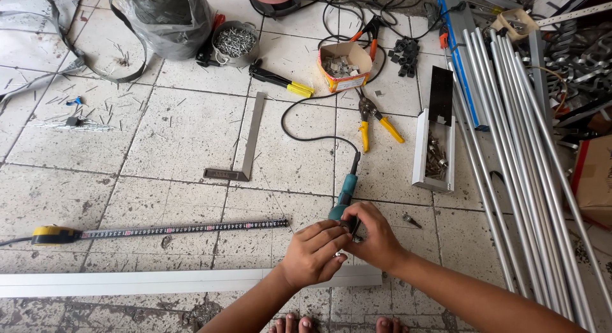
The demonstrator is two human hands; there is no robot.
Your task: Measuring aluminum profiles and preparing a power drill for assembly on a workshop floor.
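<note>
A worn, speckled tile floor [185, 132] carries an extended tape measure [159, 230], a long white strip [159, 282] and a steel square [245, 145]. Yellow-handled snips [376, 124], a cardboard box [345, 66], a tin of nails [235, 42] and a bundle of metal tubes [523, 154] lie beyond.

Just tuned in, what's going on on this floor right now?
A person crouches over a tiled floor, both hands on a teal corded power tool. The left hand and right hand meet at its front end, over a long white strip. An extended tape measure lies alongside, a metal square beyond it. Yellow-handled snips and metal tubes lie to the right.
</note>
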